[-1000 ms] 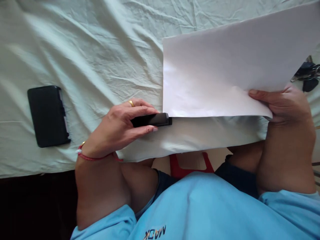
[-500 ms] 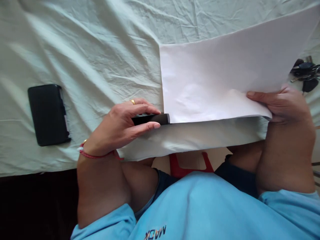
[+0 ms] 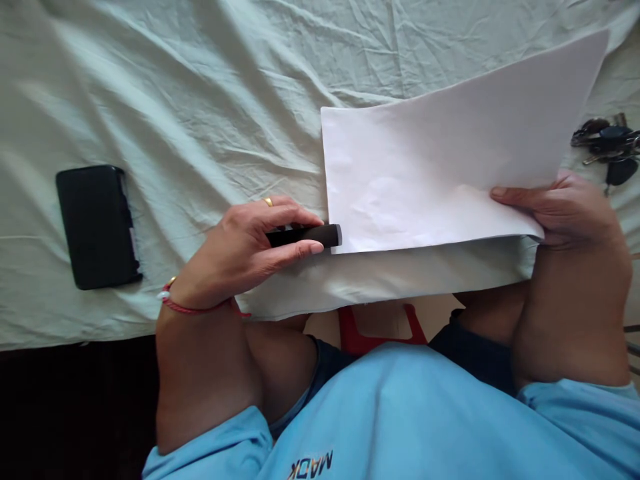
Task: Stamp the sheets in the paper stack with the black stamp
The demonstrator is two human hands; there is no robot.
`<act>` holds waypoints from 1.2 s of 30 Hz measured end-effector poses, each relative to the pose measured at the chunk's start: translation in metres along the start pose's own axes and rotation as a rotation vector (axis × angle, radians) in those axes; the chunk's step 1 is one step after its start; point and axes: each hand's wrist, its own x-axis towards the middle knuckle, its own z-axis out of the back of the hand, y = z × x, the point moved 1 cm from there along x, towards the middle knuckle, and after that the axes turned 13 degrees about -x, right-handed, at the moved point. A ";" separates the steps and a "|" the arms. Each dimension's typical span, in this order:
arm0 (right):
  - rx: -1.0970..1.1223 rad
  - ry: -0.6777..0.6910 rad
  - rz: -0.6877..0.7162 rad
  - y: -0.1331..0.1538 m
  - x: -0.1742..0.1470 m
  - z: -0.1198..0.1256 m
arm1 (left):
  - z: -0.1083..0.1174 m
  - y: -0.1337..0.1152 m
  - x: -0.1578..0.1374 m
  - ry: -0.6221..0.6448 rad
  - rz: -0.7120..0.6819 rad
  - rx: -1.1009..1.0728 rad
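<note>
My left hand (image 3: pixel 255 243) is closed around a black stapler (image 3: pixel 320 235), fingers along its far side and thumb along the near side. The front end of the stapler overlaps the near left corner of the white paper sheets (image 3: pixel 425 160); most of its back end is hidden in my palm. My right hand (image 3: pixel 575 210) grips the paper by its near right part, thumb on top and the other fingers hidden underneath. The paper's far right side is lifted and curves upward, while its left part lies low over the cloth.
A pale green wrinkled cloth (image 3: pixel 200 100) covers the surface. To the left lies a black phone (image 3: pixel 97 227), face unclear. A bunch of keys (image 3: pixel 613 143) rests at the right edge. Below the cloth's front edge a red plastic stool (image 3: pixel 355 333) shows between my legs.
The paper has shifted slightly toward me, its far right corner dropping into view. Its near left corner now reaches under the stapler's front end. Both hands keep their holds.
</note>
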 end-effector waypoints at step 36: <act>0.246 -0.138 0.236 0.006 -0.005 -0.024 | 0.001 0.001 0.017 -0.374 0.160 -0.260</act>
